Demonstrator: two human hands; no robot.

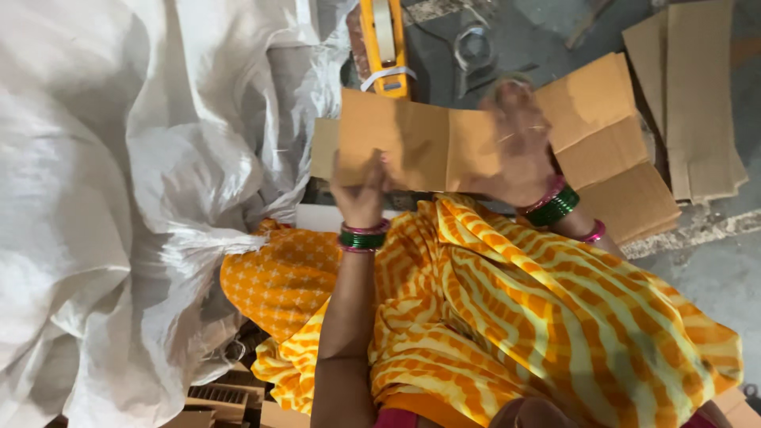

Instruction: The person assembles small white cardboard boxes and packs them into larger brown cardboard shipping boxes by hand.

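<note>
Cardboard sheet [412, 143], flat and creased, gripped by both hands: left [361, 190] pinching, right [515, 150] blurred, beside white woven sacks [119, 198].

Your cardboard sheet [412, 143] is plain tan-brown, like the cardboard pieces [697, 95] on the grey floor [713, 269]. Your drape [539, 317] is yellow with orange wavy stripes; the cloth [277, 277] beside it is orange with small white crosses. Bangles [362, 238] are green and pink. The sacks [103, 198] are white; the tape dispenser [383, 40] is yellow.
</note>
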